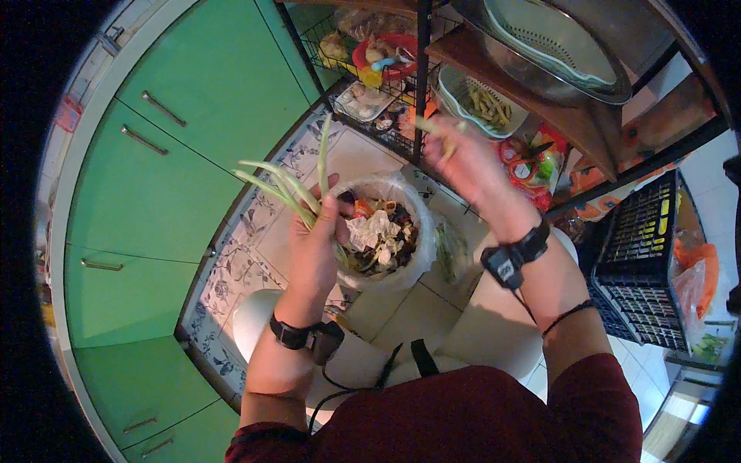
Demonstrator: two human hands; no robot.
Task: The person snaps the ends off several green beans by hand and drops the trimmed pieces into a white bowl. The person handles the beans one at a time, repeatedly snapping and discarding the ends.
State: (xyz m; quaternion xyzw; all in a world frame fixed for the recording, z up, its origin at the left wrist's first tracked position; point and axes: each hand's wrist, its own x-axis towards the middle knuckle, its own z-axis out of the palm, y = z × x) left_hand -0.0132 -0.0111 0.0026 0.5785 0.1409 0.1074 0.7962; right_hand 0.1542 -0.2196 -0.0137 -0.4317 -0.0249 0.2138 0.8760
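Note:
Several long pale green bean pods (289, 188), as they look, stick up from my left hand (321, 231), which grips them at the near left of a round bin. The bin (425, 249) has a clear plastic liner and holds food scraps with crumpled white paper (370, 228) on top. My right hand (457, 153) is raised, blurred, beyond the bin at the right, with short pale green pieces at its fingers. Just behind that hand, a pale plastic basket (448, 92) on the rack holds similar green pieces (489, 107).
Green cabinets (191, 116) line the left. A dark metal rack with a wooden shelf (521, 81) stands ahead, bearing a steel bowl (521, 58) with a colander inside. A clear bag of greens (448, 249) lies right of the bin, and a black plastic crate (634, 272) stands farther right.

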